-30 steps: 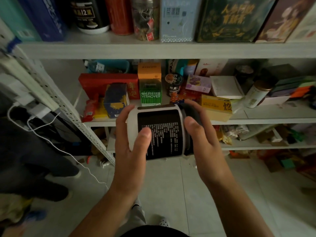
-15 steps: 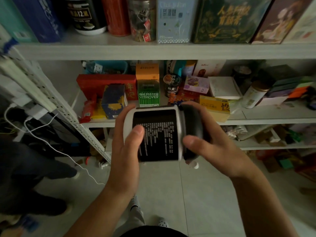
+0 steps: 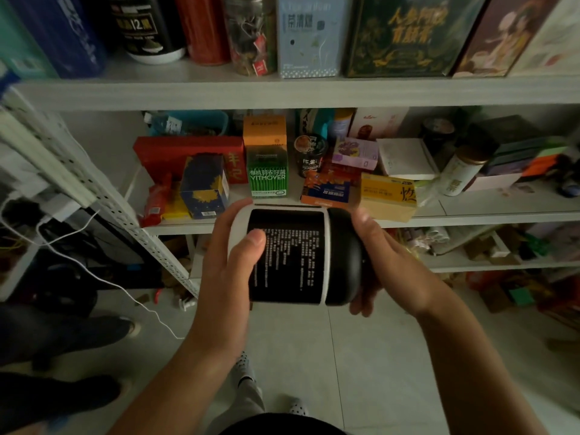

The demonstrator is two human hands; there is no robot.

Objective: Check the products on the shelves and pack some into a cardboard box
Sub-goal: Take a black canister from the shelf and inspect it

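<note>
Dim, flat light. Down below, pale tiled floor (image 3: 376, 356) with grout lines. Dead ahead, white metal shelving (image 3: 282, 92), boards stacked one above another, with a perforated upright (image 3: 157, 246) slanting down at left. Plain pale wall (image 3: 100, 146) behind the middle board. Off left, thin white cable (image 3: 157, 316) trailing onto the floor.

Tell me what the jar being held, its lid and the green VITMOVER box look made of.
Jar: probably plastic, smooth white body under a black printed label. Lid: matte black, likely plastic; no metallic glint. Green VITMOVER box: printed cardboard, flat faces and crisp folded edges.
</note>
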